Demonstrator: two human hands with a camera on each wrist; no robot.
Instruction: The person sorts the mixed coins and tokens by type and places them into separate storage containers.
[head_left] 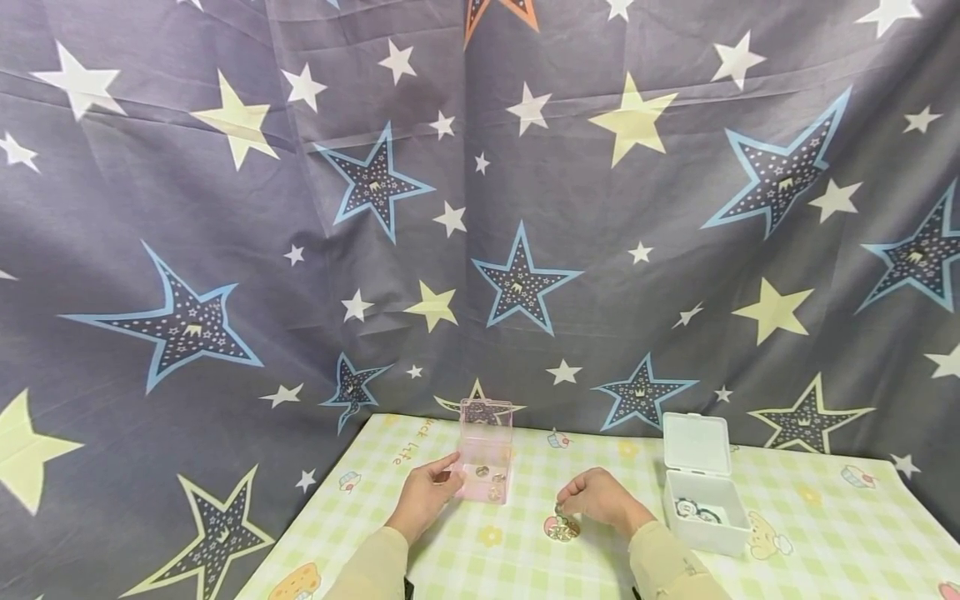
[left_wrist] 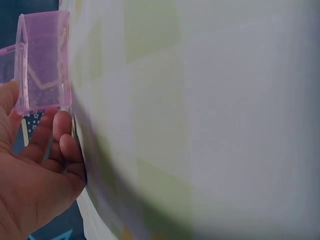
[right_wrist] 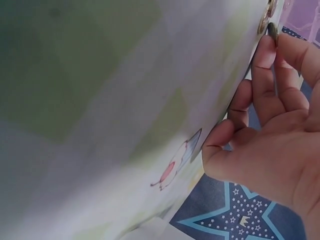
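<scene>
A small clear pink box (head_left: 486, 492) stands with its lid raised and several coins (head_left: 482, 472) inside. My left hand (head_left: 427, 495) grips its left side. In the left wrist view the thumb and fingers of that hand are at the end of the pink box (left_wrist: 44, 65). To the right of the box, a small heap of shiny coins (head_left: 562, 531) lies on the cloth. Just above the heap, my right hand (head_left: 600, 497) pinches a coin (right_wrist: 272, 33) between thumb and forefinger, its other fingers curled near the table.
Right of my right hand stands a white box (head_left: 708, 542) with its lid up, holding dark-and-white round pieces (head_left: 696, 510). A green checked cloth (head_left: 480, 575) covers the table. A dark star-patterned curtain (head_left: 525, 358) hangs behind the table.
</scene>
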